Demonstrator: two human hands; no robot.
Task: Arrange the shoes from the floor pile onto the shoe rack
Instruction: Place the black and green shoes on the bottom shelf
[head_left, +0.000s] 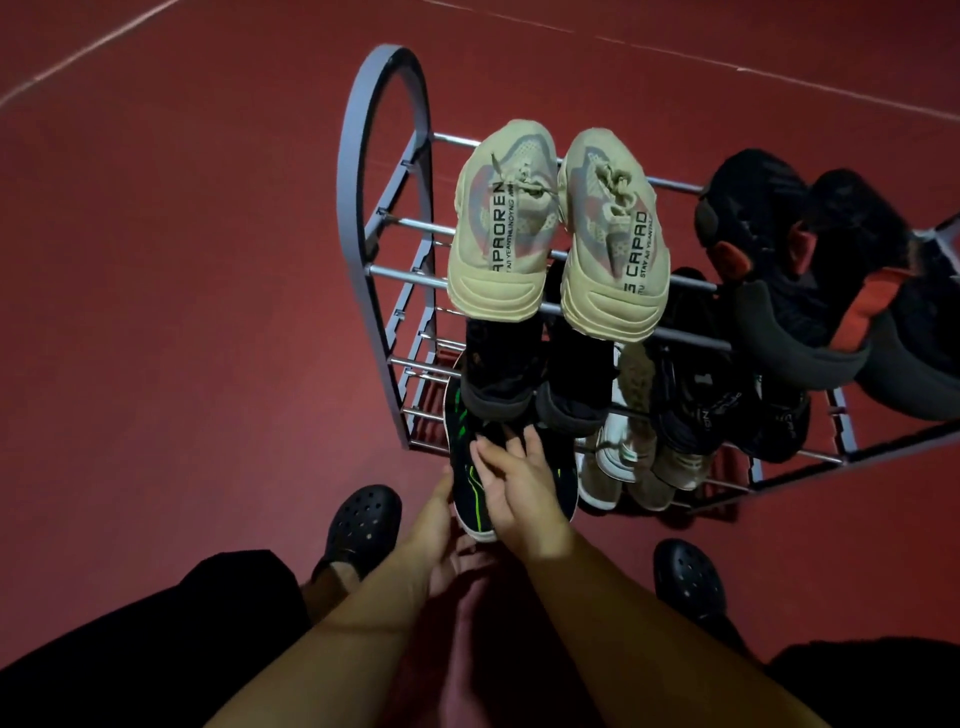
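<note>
A grey metal shoe rack (384, 270) stands on the red floor. A beige pair (556, 228) sits on its top tier, with a black and red pair (789, 270) to the right. Dark shoes (524, 374) fill the middle tier. On the lowest tier, at the left, lies a black shoe with green stripes (462, 457), its white-soled heel toward me. My left hand (441, 525) grips that heel from the left and below. My right hand (519, 483) rests flat on top of the shoe, fingers stretched forward.
White and beige shoes (618, 462) and black sandals (696, 410) occupy the lower tiers to the right. My feet in black clogs (358, 525) (688, 577) stand on the floor either side of my arms. Bare red floor (182, 286) spreads to the left.
</note>
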